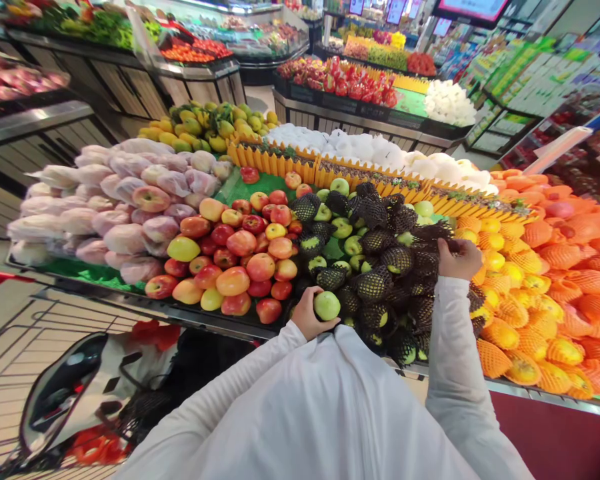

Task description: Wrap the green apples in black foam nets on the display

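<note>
My left hand (306,316) is wrapped round a green apple (327,305) at the front edge of the fruit stand, close to my body. Over the right side of the green apples, my right hand (461,259) pinches a black foam net sleeve (433,233) between thumb and fingers. Whether that net has fruit inside, I cannot tell. Below and between the hands lie many green apples in black foam nets (373,285), with bare green apples (353,245) among them. Just left of my left hand is a heap of red apples (241,243).
Bagged pink apples (125,238) fill the stand's left end. Yellow fruit in orange nets (520,320) and orange-wrapped fruit (590,267) lie right. A low orange picket fence (340,177) runs behind. A shopping cart (10,353) holding a bag (125,373) stands at lower left.
</note>
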The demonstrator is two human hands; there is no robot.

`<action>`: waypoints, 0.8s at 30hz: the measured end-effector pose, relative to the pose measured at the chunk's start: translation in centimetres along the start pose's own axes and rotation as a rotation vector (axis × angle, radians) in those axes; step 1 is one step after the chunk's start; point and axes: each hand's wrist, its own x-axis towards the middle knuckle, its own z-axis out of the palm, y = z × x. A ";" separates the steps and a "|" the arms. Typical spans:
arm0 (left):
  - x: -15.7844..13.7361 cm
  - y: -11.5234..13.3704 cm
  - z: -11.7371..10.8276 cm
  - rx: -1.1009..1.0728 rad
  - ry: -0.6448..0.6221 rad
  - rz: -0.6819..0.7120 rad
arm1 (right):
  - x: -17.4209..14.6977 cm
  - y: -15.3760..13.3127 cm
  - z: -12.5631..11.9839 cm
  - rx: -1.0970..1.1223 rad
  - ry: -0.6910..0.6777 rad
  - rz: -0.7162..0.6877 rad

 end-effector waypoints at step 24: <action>0.7 0.6 1.5 -1.398 -0.533 -0.676 | -20.9 -11.5 -1.5 0.554 -1.298 -0.309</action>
